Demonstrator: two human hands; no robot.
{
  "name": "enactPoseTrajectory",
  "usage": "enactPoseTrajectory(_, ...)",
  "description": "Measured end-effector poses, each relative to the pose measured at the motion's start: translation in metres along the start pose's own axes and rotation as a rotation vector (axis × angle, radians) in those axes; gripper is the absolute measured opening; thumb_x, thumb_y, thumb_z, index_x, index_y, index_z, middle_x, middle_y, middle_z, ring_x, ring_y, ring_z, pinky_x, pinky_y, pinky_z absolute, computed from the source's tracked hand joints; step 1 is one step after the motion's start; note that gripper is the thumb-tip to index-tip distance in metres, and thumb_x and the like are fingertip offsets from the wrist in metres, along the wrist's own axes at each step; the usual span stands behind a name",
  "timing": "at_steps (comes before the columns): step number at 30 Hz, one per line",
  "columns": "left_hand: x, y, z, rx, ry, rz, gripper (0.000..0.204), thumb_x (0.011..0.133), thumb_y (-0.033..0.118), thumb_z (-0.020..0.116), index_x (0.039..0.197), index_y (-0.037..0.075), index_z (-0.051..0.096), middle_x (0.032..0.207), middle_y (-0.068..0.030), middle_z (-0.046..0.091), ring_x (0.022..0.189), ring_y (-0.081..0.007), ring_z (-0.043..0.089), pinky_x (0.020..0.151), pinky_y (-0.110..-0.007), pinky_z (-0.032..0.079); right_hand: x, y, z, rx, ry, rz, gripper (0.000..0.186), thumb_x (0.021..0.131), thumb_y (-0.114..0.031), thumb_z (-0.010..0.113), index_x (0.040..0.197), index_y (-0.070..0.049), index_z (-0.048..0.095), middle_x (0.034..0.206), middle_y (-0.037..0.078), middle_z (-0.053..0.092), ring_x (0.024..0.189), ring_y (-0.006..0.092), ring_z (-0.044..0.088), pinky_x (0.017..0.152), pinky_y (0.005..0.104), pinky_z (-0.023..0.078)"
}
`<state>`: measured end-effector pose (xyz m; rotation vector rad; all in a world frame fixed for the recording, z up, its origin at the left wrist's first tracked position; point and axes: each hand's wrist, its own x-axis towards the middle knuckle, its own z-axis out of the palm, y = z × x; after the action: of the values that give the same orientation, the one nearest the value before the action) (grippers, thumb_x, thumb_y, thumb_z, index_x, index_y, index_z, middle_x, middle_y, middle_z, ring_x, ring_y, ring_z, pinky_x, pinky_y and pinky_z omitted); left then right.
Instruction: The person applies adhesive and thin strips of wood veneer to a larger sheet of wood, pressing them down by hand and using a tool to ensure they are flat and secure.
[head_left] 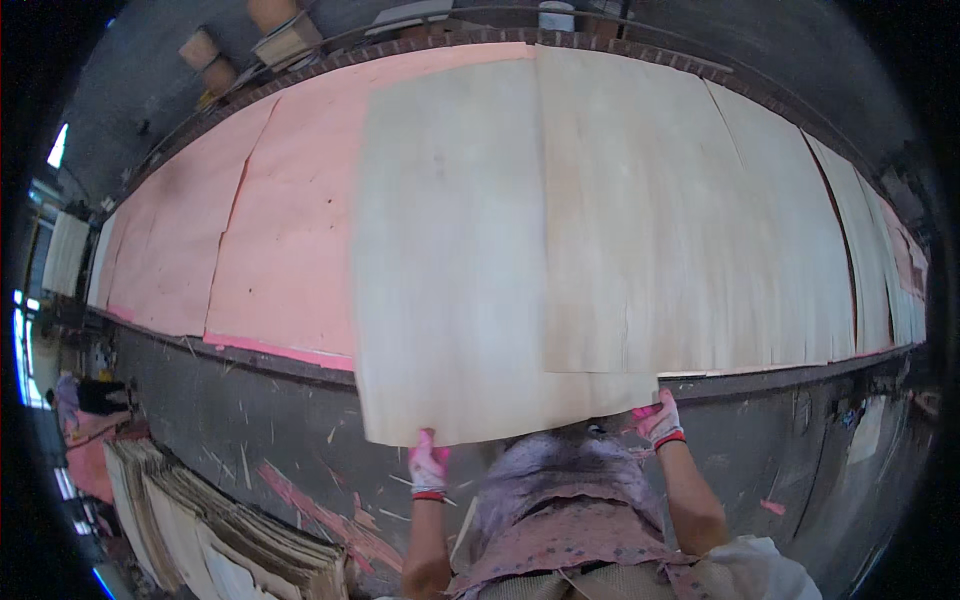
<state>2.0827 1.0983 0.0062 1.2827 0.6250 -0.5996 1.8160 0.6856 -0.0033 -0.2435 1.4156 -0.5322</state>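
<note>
A large pale wood veneer sheet (pixel 450 250) lies across the long table and hangs over its near edge. My left hand (pixel 428 466), in a white and pink glove with a red cuff, pinches the sheet's near edge toward its left corner. At the near right corner, my right hand (pixel 658 418), gloved the same way, grips the edge too. The sheet's left part covers pink-coated sheets (pixel 290 220). Its right side meets another pale veneer sheet (pixel 690 220), and the near right part seems to pass beneath that one.
More pale veneer sheets (pixel 880 260) continue to the right with dark gaps between them. A stack of veneer (pixel 220 530) stands on the floor at the lower left, beside pink scraps (pixel 330 515). Past the far edge are a white bucket (pixel 556 16) and cardboard boxes (pixel 285 40).
</note>
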Motion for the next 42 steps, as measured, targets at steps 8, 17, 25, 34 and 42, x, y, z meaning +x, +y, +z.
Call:
enactPoseTrajectory(8, 0.058, 0.205, -0.084, -0.052, 0.108, 0.458, 0.04, 0.088, 0.038, 0.059, 0.108, 0.003, 0.061, 0.085, -0.0028, 0.063, 0.065, -0.0109, 0.057, 0.056, -0.025, 0.047, -0.062, 0.152, 0.042, -0.258, -0.883, 0.487, 0.032, 0.093, -0.032, 0.047, 0.106, -0.005, 0.057, 0.097, 0.012, 0.064, 0.085, 0.0296, 0.063, 0.076, 0.044, 0.052)
enactPoseTrajectory(17, 0.2, 0.279, -0.049, -0.183, 0.014, 0.011, 0.027, 0.089, 0.039, 0.057, 0.094, 0.012, 0.058, 0.069, 0.0009, 0.055, 0.051, -0.0121, 0.051, 0.038, -0.025, 0.043, -0.085, 0.139, 0.231, -0.326, -0.323, 0.392, 0.029, 0.088, -0.033, 0.061, 0.104, -0.009, 0.054, 0.084, 0.007, 0.058, 0.063, 0.0232, 0.053, 0.065, 0.0355, 0.048)
enactPoseTrajectory(25, 0.249, 0.195, -0.108, 0.147, 0.151, 0.027, 0.025, 0.089, 0.025, 0.06, 0.106, 0.006, 0.06, 0.083, 0.0024, 0.055, 0.071, -0.0072, 0.049, 0.059, -0.017, 0.044, -0.09, 0.14, 0.18, -0.235, -0.281, 0.243, 0.015, 0.088, -0.021, 0.063, 0.089, -0.011, 0.051, 0.084, -0.001, 0.056, 0.07, 0.015, 0.057, 0.057, 0.0313, 0.048)
enactPoseTrajectory(34, 0.245, 0.228, -0.054, 0.056, 0.09, 0.178, 0.012, 0.087, 0.019, 0.058, 0.083, 0.008, 0.059, 0.079, 0.0029, 0.052, 0.069, -0.0059, 0.045, 0.058, -0.017, 0.041, -0.002, 0.171, 0.17, -0.5, -0.467, -0.168, 0.02, 0.089, -0.027, 0.057, 0.099, -0.011, 0.052, 0.086, 0.006, 0.06, 0.068, 0.025, 0.057, 0.062, 0.0393, 0.049)
enactPoseTrajectory(42, 0.259, 0.242, -0.085, 0.188, 0.119, 0.137, 0.017, 0.089, 0.021, 0.057, 0.099, 0.007, 0.06, 0.083, 0.0005, 0.057, 0.072, -0.0085, 0.052, 0.06, -0.021, 0.045, -0.022, 0.164, 0.205, -0.119, -0.411, 0.2, 0.042, 0.084, -0.02, 0.065, 0.118, -0.012, 0.042, 0.105, 0.011, 0.054, 0.073, 0.0235, 0.059, 0.06, 0.0406, 0.054)
